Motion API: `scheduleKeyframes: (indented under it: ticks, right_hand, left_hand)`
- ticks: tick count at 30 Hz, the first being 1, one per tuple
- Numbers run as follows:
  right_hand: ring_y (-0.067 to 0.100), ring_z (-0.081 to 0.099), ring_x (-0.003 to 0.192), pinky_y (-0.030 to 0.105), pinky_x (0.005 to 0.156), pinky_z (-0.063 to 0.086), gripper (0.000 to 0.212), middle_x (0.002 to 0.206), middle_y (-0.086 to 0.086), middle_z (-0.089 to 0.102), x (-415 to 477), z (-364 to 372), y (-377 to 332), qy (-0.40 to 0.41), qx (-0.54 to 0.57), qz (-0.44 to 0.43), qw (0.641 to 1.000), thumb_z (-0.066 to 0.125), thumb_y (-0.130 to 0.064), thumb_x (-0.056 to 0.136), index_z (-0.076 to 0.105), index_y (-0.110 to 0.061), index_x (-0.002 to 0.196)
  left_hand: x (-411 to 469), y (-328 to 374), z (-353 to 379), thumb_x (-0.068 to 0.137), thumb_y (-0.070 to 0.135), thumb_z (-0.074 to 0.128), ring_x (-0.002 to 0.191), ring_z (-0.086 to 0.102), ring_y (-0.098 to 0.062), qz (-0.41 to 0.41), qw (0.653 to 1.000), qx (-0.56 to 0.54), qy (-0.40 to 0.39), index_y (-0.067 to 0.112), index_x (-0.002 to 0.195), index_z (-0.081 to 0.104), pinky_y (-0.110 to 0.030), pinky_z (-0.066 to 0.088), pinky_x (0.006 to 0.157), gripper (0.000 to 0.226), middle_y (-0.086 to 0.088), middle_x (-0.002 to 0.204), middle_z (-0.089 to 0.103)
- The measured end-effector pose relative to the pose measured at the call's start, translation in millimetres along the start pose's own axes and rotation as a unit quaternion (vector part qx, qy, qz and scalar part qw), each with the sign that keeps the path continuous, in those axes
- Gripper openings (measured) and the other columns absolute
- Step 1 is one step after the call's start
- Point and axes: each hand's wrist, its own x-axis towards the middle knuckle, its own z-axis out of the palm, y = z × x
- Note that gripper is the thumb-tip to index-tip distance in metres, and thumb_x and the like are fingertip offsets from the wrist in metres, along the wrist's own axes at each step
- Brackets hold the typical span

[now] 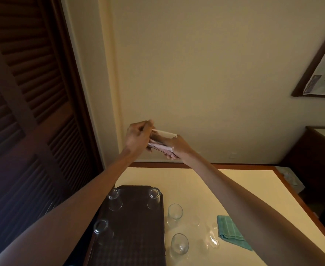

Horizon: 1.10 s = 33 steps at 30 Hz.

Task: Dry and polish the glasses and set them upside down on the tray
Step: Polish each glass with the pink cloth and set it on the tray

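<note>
Head view: left hand [136, 139] and right hand [179, 148] fingers [170, 156] grip glass [163, 139] ends.

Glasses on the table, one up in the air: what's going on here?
A person holds one glass sideways in the air with both hands, left hand at one end, right hand at the other. Three glasses stand upside down on the dark tray; two more wait upright on the table beside it, near a green cloth and some spilled water.

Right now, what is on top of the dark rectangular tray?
Three clear glasses stand upside down on the tray. The left forearm covers part of its left edge; anything there is hidden.
</note>
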Motion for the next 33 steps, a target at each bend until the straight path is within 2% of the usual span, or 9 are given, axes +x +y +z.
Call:
scheduleKeyframes:
  ticks: [2, 5, 9, 14, 18, 22, 28, 31, 33]
  right_hand:
    - [0.007, 0.056, 0.038, 0.021, 0.042, 0.043, 0.018, 0.077, 0.019, 0.067, 0, -4, -4, -0.010, -0.045, -0.010, 0.999, 0.062, -0.013, 0.096, 0.063, 0.004, 0.101]
    - [0.024, 0.069, 0.086, 0.036, 0.067, 0.047, 0.023, 0.107, 0.017, 0.067, -4, -17, -11, 0.123, -0.364, -0.104, 0.917, 0.064, 0.003, 0.079, 0.066, -0.003, 0.100]
    - [0.032, 0.059, 0.075, 0.029, 0.061, 0.031, 0.013, 0.066, 0.003, 0.052, -12, -16, -23, 0.185, -0.514, -0.231, 0.805, 0.055, -0.006, 0.074, 0.057, -0.018, 0.073]
    - [0.028, 0.060, 0.095, 0.032, 0.071, 0.042, 0.029, 0.098, 0.005, 0.064, -2, -15, -8, 0.165, -0.392, -0.149, 0.893, 0.066, 0.000, 0.076, 0.065, -0.016, 0.101]
    - [0.008, 0.052, 0.047, 0.019, 0.042, 0.036, 0.014, 0.071, 0.008, 0.056, 0, 0, 3, -0.020, -0.060, 0.025, 0.998, 0.060, -0.021, 0.097, 0.058, -0.007, 0.097]
    - [0.017, 0.054, 0.046, 0.029, 0.050, 0.051, 0.019, 0.074, 0.019, 0.060, 7, -3, 1, 0.010, -0.115, -0.007, 0.993, 0.061, -0.015, 0.095, 0.064, 0.004, 0.092]
    - [0.031, 0.063, 0.087, 0.032, 0.066, 0.042, 0.015, 0.090, 0.008, 0.069, -6, -14, -16, 0.185, -0.494, -0.208, 0.823, 0.063, -0.008, 0.074, 0.066, -0.016, 0.086]
    - [0.029, 0.062, 0.090, 0.029, 0.066, 0.035, 0.018, 0.092, 0.006, 0.069, 4, -12, -3, 0.196, -0.435, -0.181, 0.860, 0.068, -0.008, 0.075, 0.068, -0.017, 0.091]
    - [0.030, 0.064, 0.088, 0.027, 0.066, 0.042, 0.023, 0.098, 0.012, 0.068, 12, -9, 5, 0.160, -0.251, -0.102, 0.949, 0.070, -0.014, 0.083, 0.066, -0.009, 0.105]
  left_hand:
    - [-2, -1, -1, 0.108, 0.032, 0.050, 0.058, 0.071, -0.022, 0.018, 1.000, -0.013, -0.001, 0.001, 0.095, 0.070, -0.025, 0.052, 0.041, 0.039, -0.012, 0.076, 0.071]
    - [-2, 3, -4, 0.108, 0.041, 0.048, 0.074, 0.075, -0.026, -0.089, 0.988, -0.102, -0.073, 0.006, 0.096, 0.071, -0.031, 0.058, 0.052, 0.044, -0.011, 0.084, 0.075]
    - [2, 13, -3, 0.106, 0.044, 0.050, 0.075, 0.077, -0.022, -0.258, 0.948, -0.143, -0.124, 0.011, 0.086, 0.076, -0.034, 0.062, 0.058, 0.047, -0.009, 0.083, 0.078]
    - [6, 8, 2, 0.106, 0.036, 0.053, 0.064, 0.074, -0.018, -0.192, 0.978, -0.067, -0.044, 0.007, 0.092, 0.067, -0.034, 0.062, 0.054, 0.036, -0.012, 0.082, 0.071]
    - [2, -1, 2, 0.109, 0.031, 0.048, 0.058, 0.072, -0.018, -0.018, 0.999, 0.028, -0.008, -0.001, 0.090, 0.064, -0.026, 0.055, 0.044, 0.040, -0.025, 0.081, 0.066]
    - [2, -5, -4, 0.109, 0.032, 0.048, 0.069, 0.073, -0.035, 0.017, 0.999, -0.006, -0.031, -0.001, 0.090, 0.065, -0.033, 0.058, 0.047, 0.042, -0.026, 0.081, 0.067]
    - [10, 16, -8, 0.104, 0.038, 0.056, 0.066, 0.074, -0.018, -0.257, 0.949, -0.091, -0.156, 0.008, 0.103, 0.071, -0.029, 0.058, 0.053, 0.033, -0.011, 0.090, 0.076]
    - [11, 18, -3, 0.103, 0.036, 0.059, 0.058, 0.073, -0.020, -0.207, 0.973, -0.035, -0.097, 0.002, 0.104, 0.073, -0.026, 0.055, 0.047, 0.037, -0.016, 0.087, 0.075]
    - [12, 16, -2, 0.103, 0.036, 0.060, 0.060, 0.071, -0.025, -0.120, 0.991, 0.014, -0.049, -0.001, 0.096, 0.072, -0.027, 0.056, 0.046, 0.039, -0.017, 0.082, 0.070]
